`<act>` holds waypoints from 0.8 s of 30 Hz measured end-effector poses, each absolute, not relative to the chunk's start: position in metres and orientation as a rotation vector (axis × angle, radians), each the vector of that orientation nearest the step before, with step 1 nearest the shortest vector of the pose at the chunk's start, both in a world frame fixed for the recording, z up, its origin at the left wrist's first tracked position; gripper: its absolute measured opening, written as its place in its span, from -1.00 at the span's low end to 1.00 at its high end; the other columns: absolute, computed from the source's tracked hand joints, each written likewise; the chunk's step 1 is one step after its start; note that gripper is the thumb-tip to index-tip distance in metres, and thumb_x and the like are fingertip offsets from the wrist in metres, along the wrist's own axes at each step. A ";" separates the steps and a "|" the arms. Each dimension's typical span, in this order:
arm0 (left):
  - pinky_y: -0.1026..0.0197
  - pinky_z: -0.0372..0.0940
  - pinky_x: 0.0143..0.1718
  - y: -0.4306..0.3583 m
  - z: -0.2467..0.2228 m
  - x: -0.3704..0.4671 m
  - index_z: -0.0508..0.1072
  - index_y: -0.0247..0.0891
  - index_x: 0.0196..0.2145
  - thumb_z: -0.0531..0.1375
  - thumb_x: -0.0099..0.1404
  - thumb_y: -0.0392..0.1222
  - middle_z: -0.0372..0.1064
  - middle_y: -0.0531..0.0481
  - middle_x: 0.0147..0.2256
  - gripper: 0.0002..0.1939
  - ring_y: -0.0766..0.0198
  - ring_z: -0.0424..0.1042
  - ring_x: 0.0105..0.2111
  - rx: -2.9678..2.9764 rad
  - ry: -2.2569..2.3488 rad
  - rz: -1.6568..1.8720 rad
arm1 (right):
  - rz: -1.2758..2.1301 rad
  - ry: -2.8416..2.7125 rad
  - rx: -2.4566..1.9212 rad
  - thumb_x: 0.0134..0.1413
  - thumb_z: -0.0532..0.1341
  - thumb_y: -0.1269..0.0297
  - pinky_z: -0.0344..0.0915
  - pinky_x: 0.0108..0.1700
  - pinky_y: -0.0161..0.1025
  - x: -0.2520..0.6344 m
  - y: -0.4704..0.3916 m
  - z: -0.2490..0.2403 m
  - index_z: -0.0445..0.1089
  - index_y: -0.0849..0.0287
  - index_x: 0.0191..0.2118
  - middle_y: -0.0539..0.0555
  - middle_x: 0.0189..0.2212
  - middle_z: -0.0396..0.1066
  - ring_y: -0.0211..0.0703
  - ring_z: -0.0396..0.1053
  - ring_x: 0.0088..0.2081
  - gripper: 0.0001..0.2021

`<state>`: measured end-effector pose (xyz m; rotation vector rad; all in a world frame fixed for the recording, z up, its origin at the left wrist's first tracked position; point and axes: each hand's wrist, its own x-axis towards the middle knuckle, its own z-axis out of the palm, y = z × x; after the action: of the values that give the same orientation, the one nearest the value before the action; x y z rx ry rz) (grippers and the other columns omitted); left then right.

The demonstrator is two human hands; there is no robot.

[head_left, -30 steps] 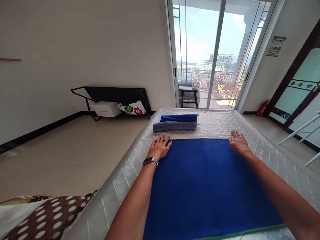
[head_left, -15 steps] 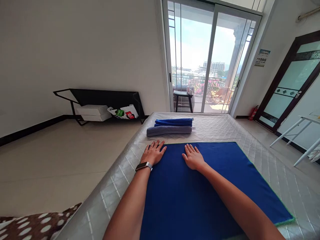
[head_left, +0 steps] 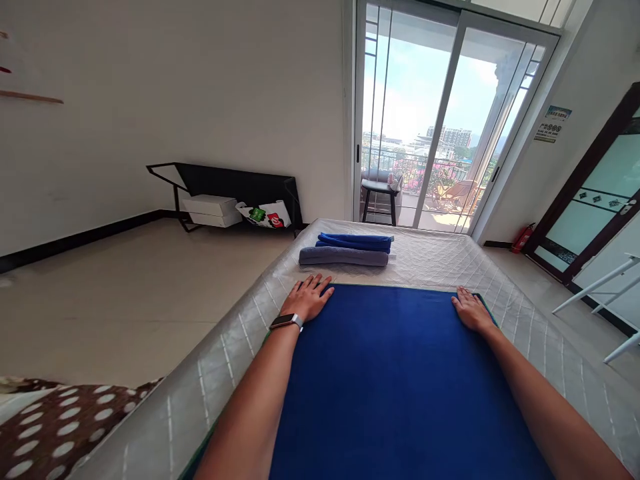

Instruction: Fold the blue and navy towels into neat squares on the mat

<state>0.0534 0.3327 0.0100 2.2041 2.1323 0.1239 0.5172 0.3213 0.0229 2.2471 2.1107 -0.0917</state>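
Presumably light, soft and limp, the blue cloth [head_left: 395,380] is spread across the lower centre; near its far corners, best for pinching, the left hand [head_left: 306,300], fingers fanned, and right hand [head_left: 473,311], fingers closer together, are laid flat mid-frame.

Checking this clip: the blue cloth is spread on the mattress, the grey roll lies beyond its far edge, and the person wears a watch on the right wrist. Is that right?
Not quite: the head view shows the watch on the left wrist. The blue cloth is spread on the mattress, with the grey roll beyond its far edge.
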 end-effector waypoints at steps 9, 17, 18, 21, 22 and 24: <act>-0.12 -0.20 0.39 0.324 0.021 0.061 0.03 -0.04 0.41 -0.22 0.49 0.11 -0.11 -0.02 0.43 -0.39 0.09 -0.15 0.42 2.177 2.164 0.082 | -0.120 2.108 2.305 0.38 -0.26 -0.03 -0.20 0.42 0.00 0.537 0.323 0.016 -0.15 0.31 0.46 0.16 0.46 -0.20 -0.06 -0.22 0.45 -0.30; -0.14 -0.21 0.39 0.325 0.018 0.063 0.06 -0.05 0.40 -0.20 0.47 0.15 -0.08 -0.05 0.43 -0.37 0.04 -0.13 0.42 2.165 2.154 0.195 | 0.090 1.973 2.428 0.37 -0.22 0.09 -0.10 0.40 0.14 0.542 0.314 0.038 -0.03 0.33 0.43 0.26 0.43 -0.07 0.07 -0.14 0.43 -0.35; -0.14 -0.21 0.39 0.325 0.018 0.063 0.06 -0.06 0.40 -0.20 0.47 0.15 -0.08 -0.05 0.43 -0.37 0.04 -0.13 0.42 2.167 2.152 0.203 | 0.149 2.040 2.392 0.37 -0.21 0.11 -0.13 0.40 0.14 0.519 0.312 0.043 -0.03 0.30 0.43 0.23 0.43 -0.08 0.06 -0.17 0.44 -0.37; -0.13 -0.22 0.39 0.325 0.016 0.062 0.07 -0.06 0.39 -0.20 0.47 0.14 -0.08 -0.05 0.42 -0.38 0.04 -0.12 0.42 2.183 2.148 0.219 | 0.146 2.333 2.186 0.40 -0.21 0.12 -0.17 0.41 0.04 0.429 0.306 0.051 -0.05 0.20 0.45 0.13 0.45 -0.13 -0.03 -0.23 0.45 -0.40; -0.13 -0.22 0.39 0.326 0.016 0.062 0.07 -0.05 0.39 -0.20 0.47 0.14 -0.08 -0.05 0.42 -0.38 0.04 -0.12 0.41 2.191 2.147 0.223 | 0.088 2.436 2.088 0.41 -0.22 0.07 -0.18 0.42 0.01 0.397 0.303 0.051 -0.06 0.18 0.45 0.10 0.45 -0.15 -0.05 -0.26 0.45 -0.39; -0.13 -0.22 0.39 0.327 0.014 0.061 0.08 -0.03 0.39 -0.19 0.47 0.14 -0.07 -0.03 0.42 -0.39 0.04 -0.10 0.41 2.206 2.145 0.228 | -0.029 2.586 1.933 0.41 -0.23 -0.02 -0.23 0.42 -0.03 0.339 0.296 0.046 -0.08 0.16 0.45 0.07 0.46 -0.18 -0.09 -0.28 0.46 -0.36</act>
<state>0.0615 0.3267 0.0141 2.2057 2.1449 0.2277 0.3388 0.2955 0.0457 1.9331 2.5858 -0.0294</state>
